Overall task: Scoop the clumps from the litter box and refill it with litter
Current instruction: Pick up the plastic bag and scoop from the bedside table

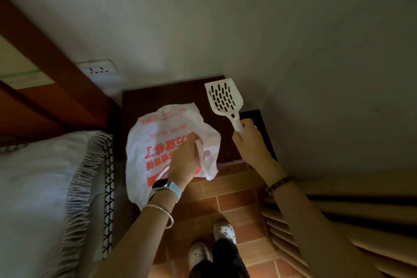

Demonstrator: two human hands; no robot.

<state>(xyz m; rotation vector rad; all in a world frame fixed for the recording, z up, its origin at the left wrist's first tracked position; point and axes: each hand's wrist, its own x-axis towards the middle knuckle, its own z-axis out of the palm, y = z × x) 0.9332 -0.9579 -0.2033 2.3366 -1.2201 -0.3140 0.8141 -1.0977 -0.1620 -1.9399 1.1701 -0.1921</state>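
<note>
Left grip (184, 158) clamped on plastic bag (144, 142) — right grip (249, 140) clamped on litter scoop (225, 99) handle.

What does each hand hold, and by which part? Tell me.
Left hand grips the white plastic bag by a bunched part; right hand grips the litter scoop by its handle.

Dim, murky room; soft blur throughout, wide-angle bending at edges.
</note>
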